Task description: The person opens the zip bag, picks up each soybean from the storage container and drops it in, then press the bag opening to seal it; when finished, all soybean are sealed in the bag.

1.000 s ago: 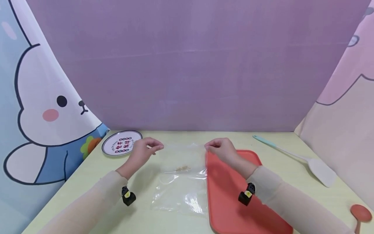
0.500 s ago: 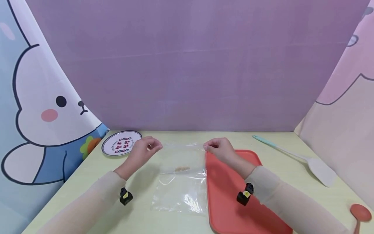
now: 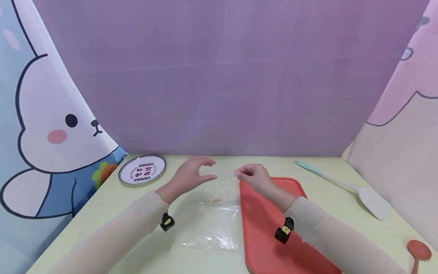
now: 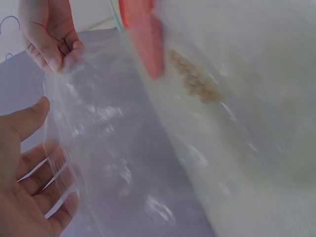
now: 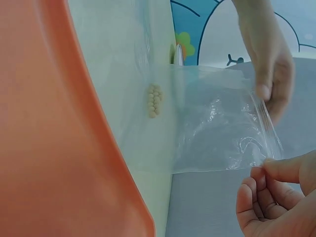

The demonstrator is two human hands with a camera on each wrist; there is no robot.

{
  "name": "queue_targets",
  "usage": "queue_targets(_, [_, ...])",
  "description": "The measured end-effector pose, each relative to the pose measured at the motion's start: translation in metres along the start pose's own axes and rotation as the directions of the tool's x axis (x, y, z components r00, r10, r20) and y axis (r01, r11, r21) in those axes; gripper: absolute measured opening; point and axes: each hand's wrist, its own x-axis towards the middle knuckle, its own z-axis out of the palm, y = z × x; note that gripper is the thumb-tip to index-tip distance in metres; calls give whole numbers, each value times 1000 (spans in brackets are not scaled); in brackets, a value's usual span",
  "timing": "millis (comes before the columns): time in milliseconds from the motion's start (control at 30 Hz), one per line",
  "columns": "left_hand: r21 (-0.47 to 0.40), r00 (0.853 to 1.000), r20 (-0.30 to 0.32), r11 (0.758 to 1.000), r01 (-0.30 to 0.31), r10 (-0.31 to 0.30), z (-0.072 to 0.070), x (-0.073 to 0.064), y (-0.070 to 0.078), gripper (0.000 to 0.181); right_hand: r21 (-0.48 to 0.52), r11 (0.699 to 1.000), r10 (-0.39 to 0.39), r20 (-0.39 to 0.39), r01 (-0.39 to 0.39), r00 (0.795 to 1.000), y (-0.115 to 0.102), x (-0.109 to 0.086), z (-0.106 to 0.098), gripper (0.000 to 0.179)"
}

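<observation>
A clear plastic bag (image 3: pixel 212 224) lies with its lower part on the table and its far end lifted. Inside it is a small cluster of pale, round, bean-like pieces (image 5: pixel 154 101). My right hand (image 3: pixel 258 179) pinches the bag's far right corner between thumb and fingertips. My left hand (image 3: pixel 188 175) is at the bag's far edge, thumb and fingers spread apart. In the left wrist view, the left fingers (image 4: pixel 42 180) lie behind the clear film, while the thumb stands away from it.
A red tray (image 3: pixel 273 236) lies right beside the bag, under my right forearm. At the back left is a white plate (image 3: pixel 128 169) with red lettering. A white spatula (image 3: pixel 371 201) with a mint handle and a red spoon (image 3: pixel 419 249) lie to the right.
My left hand has let go of the bag's far left corner and moved right along the edge, its fingers opening. The right hand keeps its pinch and has barely moved.
</observation>
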Motion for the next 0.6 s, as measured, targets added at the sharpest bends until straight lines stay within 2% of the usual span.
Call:
queue_targets(167, [-51, 997, 58, 997, -57, 60, 12, 19, 18, 28, 12, 999, 50, 2, -50, 999, 0, -3, 2, 15])
queue_targets(367, [-80, 996, 89, 997, -17, 24, 19, 30, 33, 6, 25, 998, 55, -3, -54, 999, -2, -5, 3, 19])
queue_targets(600, [-139, 996, 92, 990, 6, 7, 23, 33, 34, 9, 90, 994, 63, -18, -61, 998, -2, -2, 9, 17])
